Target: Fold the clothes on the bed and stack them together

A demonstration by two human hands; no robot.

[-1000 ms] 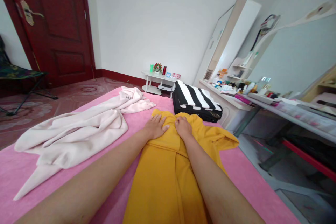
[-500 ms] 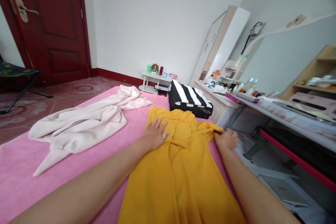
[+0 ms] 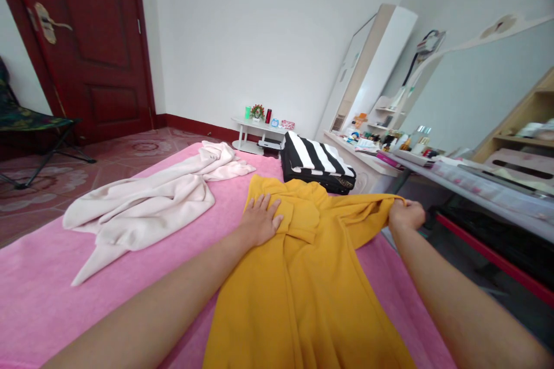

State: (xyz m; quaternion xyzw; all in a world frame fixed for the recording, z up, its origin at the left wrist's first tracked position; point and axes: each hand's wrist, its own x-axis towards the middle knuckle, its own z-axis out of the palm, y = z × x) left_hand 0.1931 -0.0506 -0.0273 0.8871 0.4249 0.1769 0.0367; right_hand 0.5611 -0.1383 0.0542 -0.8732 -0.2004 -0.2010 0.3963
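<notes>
A yellow garment (image 3: 303,277) lies spread lengthwise on the pink bed cover (image 3: 38,294) in front of me. My left hand (image 3: 259,220) rests flat on its upper left part, fingers stretched out. My right hand (image 3: 404,214) is closed on the end of the garment's right sleeve, holding it pulled out to the right past the bed's edge.
A cream garment (image 3: 147,204) lies crumpled on the bed to the left. A black-and-white striped bag (image 3: 315,164) sits at the far end. A cluttered dressing table (image 3: 389,155) and shelves stand on the right, a small white table (image 3: 259,130) at the wall, a dark red door (image 3: 82,40) on the left.
My right hand left the garment's collar, went right to the sleeve end, gripped it and drew it outward and up. My left hand stayed pressed on the garment.
</notes>
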